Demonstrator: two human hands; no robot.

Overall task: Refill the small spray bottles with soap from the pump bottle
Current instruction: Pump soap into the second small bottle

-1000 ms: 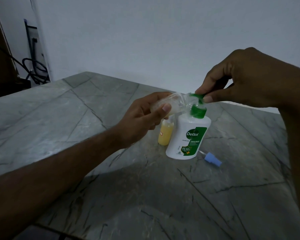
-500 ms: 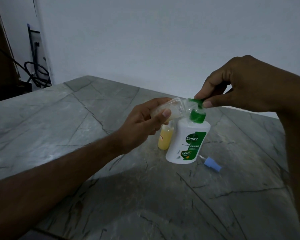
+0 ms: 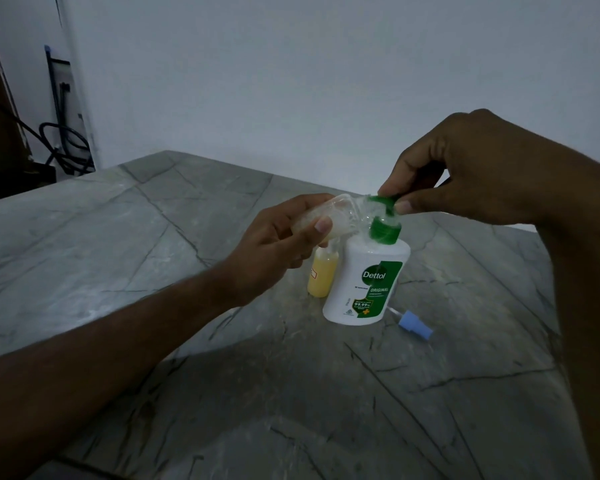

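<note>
Both hands meet over the pump bottle [image 3: 364,282] as we work at a grey stone table [image 3: 153,258]. Our left hand [image 3: 274,251] grips a clear small bottle [image 3: 329,216], tilted almost on its side, its mouth right at the green pump head [image 3: 383,201]. Our right hand [image 3: 465,174] pinches that pump head between thumb and fingers from above. Upright on the table stands the white pump bottle, its green label facing us. Just behind it, to the left, stands a second small bottle [image 3: 323,275] holding yellow liquid. We see a blue spray cap [image 3: 414,324] lying on the table just to the right of the pump bottle. White wall [image 3: 326,81] fills the background.
</note>
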